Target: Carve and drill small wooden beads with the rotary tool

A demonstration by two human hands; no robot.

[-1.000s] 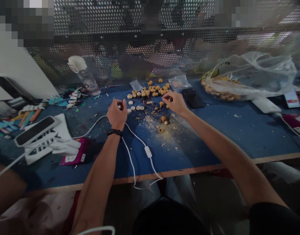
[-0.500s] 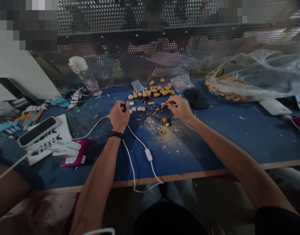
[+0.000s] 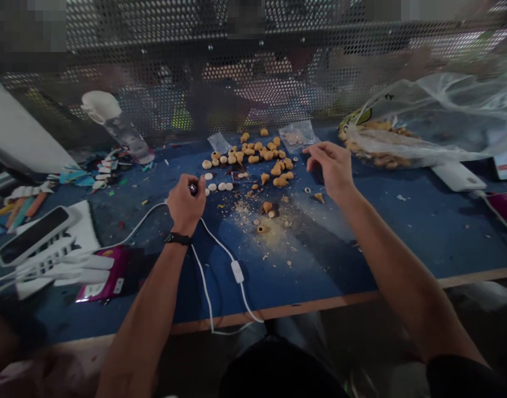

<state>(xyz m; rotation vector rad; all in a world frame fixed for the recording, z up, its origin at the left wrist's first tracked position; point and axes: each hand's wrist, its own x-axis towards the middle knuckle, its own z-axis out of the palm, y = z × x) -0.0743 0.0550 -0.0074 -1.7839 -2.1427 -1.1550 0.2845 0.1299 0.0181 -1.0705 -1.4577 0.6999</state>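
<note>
Left hand: clenched; a small dark round object is gripped at the fingertips, with most of it hidden by the fingers.

Right hand: released, with the fingers spread and nothing held; whether the table is touched cannot be told.

Loose pieces: a scattered heap of small tan pieces is spread between the hands and farther forward. A row of pale discs is laid just beside the left hand's fingertips. A single tan piece is lying near the right hand.

Surface: sawdust is strewn below the heap, across the blue workbench top.

Edges: the near side is bounded by a wooden edge strip, and the far side by a perforated metal screen.

Room for moving: the space between the hands is taken up by pieces and sawdust. A white cable is looped beside and below the left wrist, toward the near edge. A clear plastic bag holding tan pieces is placed beyond the right hand, and a small clear sachet is lying just left of that bag.
</note>
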